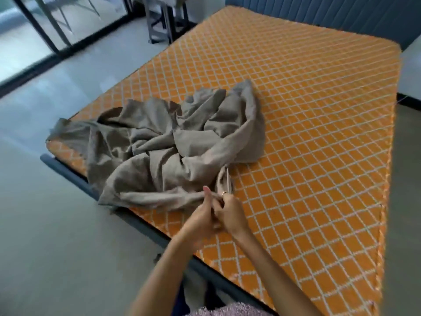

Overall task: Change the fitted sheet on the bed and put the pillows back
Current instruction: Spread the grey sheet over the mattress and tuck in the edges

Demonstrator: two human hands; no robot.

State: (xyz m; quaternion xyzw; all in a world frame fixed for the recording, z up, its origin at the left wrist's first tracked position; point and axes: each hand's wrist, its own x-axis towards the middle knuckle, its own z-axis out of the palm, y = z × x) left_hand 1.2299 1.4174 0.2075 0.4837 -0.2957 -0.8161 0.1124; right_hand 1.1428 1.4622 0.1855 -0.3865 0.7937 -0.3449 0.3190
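Both hands, left hand (201,216) and right hand (230,212), are pinching one edge of the grey sheet (164,142), the rest crumpled just beyond on the orange mattress (307,133).

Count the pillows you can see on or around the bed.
0. None lies on the orange mattress, which carries only the crumpled grey sheet; none shows on the visible floor. Some may lie outside the view.

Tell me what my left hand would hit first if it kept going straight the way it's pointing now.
Probably the crumpled grey sheet: the left hand already grips its edge and points up the mattress into the heap. Depth is hard to judge from one view.
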